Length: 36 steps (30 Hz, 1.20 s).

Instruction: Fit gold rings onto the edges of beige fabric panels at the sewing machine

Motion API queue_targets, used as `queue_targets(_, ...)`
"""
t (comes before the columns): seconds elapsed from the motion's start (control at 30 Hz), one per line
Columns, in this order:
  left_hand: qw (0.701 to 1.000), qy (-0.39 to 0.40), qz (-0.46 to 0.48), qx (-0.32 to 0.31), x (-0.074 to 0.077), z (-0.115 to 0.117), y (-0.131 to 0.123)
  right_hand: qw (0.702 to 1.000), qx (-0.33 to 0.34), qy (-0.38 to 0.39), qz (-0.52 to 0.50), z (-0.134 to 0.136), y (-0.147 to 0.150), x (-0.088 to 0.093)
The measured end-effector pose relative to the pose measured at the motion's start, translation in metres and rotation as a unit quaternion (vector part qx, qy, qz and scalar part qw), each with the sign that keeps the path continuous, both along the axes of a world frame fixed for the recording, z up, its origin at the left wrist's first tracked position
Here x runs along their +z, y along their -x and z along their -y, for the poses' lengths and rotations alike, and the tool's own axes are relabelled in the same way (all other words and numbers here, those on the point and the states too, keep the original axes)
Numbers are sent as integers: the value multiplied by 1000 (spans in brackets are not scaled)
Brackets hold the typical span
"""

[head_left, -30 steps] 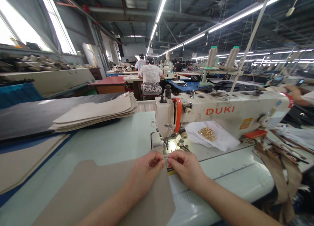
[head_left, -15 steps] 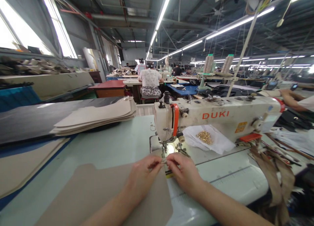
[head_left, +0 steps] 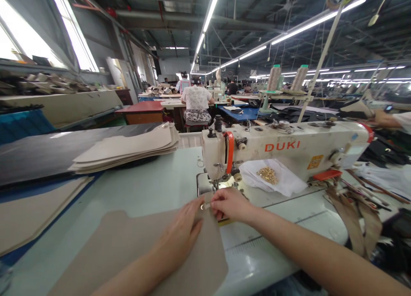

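A large beige fabric panel [head_left: 135, 249] lies on the pale green sewing table, its corner reaching the presser foot of the DUKI sewing machine [head_left: 282, 146]. My left hand [head_left: 180, 232] rests flat on this panel, fingers stretched toward the machine and thumb apart. At its fingertips is a small shiny metal ring [head_left: 202, 207] with a short beige tab [head_left: 207, 206]. My right hand [head_left: 229, 205] pinches the tab's other end between thumb and fingers, just in front of the needle area. Its fingers partly cover the tab and the panel's edge.
A white bag [head_left: 250, 176] with small gold metal pieces [head_left: 267, 175] leans against the machine. Stacked beige panels [head_left: 125, 148] lie at left. Brown straps [head_left: 349, 223] hang at right. Thread cones [head_left: 274, 78] stand behind; a co-worker [head_left: 196, 102] sits ahead.
My left hand has opened from a pinch and now lies flat on the panel. My right hand has shifted slightly left and up, and the metal ring now shows between the hands.
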<state>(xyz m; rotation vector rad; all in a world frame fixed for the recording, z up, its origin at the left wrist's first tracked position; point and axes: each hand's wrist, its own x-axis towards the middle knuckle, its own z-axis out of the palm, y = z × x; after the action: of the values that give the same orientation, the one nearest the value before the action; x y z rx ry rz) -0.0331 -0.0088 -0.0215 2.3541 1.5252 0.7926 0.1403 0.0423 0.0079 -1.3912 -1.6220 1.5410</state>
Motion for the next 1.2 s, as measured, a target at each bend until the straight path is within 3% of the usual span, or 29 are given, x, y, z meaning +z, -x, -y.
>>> queue_targets(0.1, 1000, 5, -10, 5, 1, 1, 0, 1000, 14, 11, 19, -12, 7, 1)
queue_targets(0.2, 999, -38, -14, 0, 7, -4, 0, 999, 30, 21, 37, -18, 9, 0)
queue_targets(0.4, 989, -115, -78, -60, 15, -21, -10, 996, 49, 29, 71, -20, 8, 7)
queue_targets(0.53, 986, -123, -104, -53, 15, -27, -19, 994, 55, 18, 92, -20, 8, 8)
queue_targets(0.7, 987, -108, -117, -26, 14, -30, -25, 989, 43, -53, 133, -17, 9, 1)
queue_targets(0.87, 985, -102, -137, -20, 16, -32, -26, 957, 29, -221, 188, -5, -8, 1)
queue_targets(0.97, 984, -113, -137, -17, 15, -33, -26, 903, 97, -353, 225, 8, -32, -1)
queue_targets(1.1, 983, -140, -119, -25, 11, -33, -25, 722, 265, -559, 309, 22, -60, -4)
queue_targets(1.2, 984, -143, -101, -26, 10, -34, -24, 641, 325, -614, 326, 23, -63, -4)
